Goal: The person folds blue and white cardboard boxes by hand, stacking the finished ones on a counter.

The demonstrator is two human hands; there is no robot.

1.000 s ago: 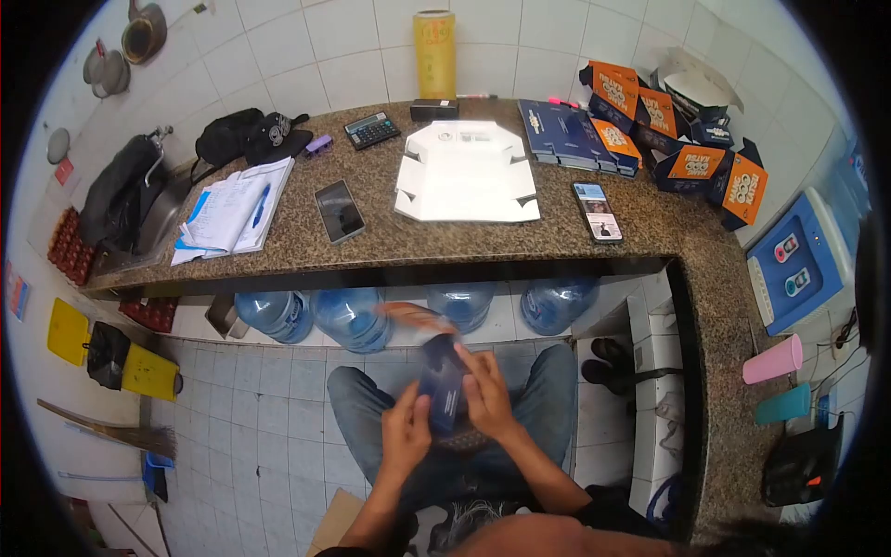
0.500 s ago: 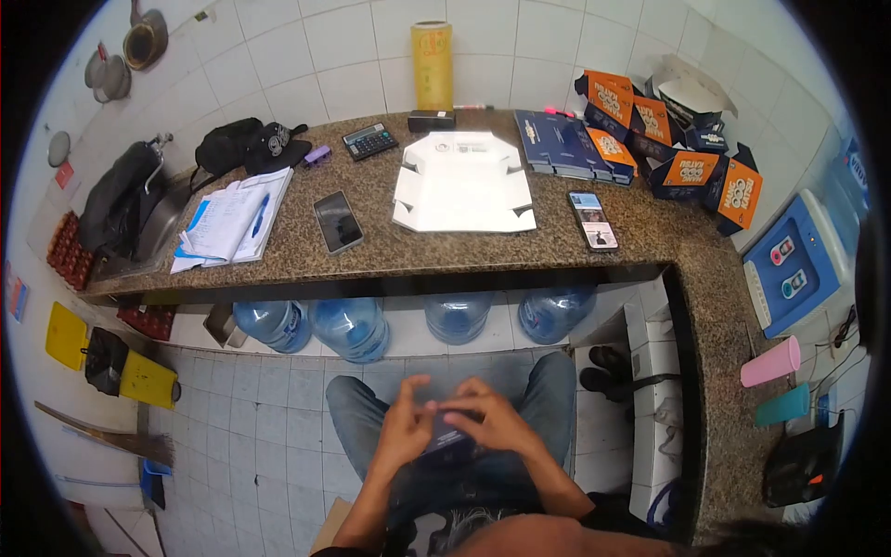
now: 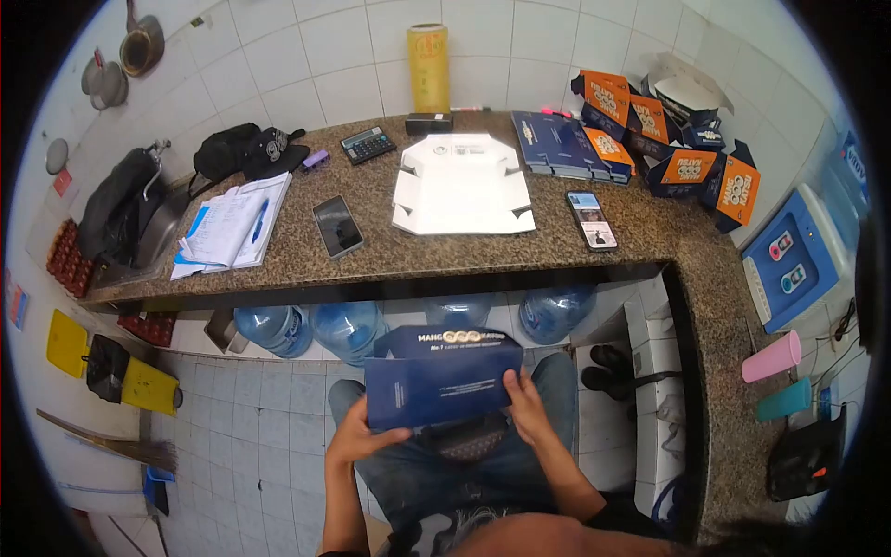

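Note:
A dark blue folded carton (image 3: 441, 382) with white and gold print is held above the lap. My left hand (image 3: 357, 434) grips its lower left corner, thumb along the bottom edge. On the right edge, my right hand (image 3: 526, 406) is closed around the carton's side. Beyond it on the counter lies a white unfolded carton sheet (image 3: 461, 190), with a stack of flat blue cartons (image 3: 552, 146) to its right. Several folded orange and blue boxes (image 3: 687, 170) are piled at the counter's right corner.
The granite counter (image 3: 390, 255) holds a phone (image 3: 338, 226), a lit phone (image 3: 591, 221), an open notebook (image 3: 229, 223), a calculator (image 3: 368, 145), a cap (image 3: 274, 150) and a yellow roll (image 3: 429, 70). Water bottles (image 3: 348, 327) stand underneath. A water dispenser (image 3: 796, 260) is at right.
The blue carton has come up from the lap into full view. My hands have moved apart from each other to its two sides.

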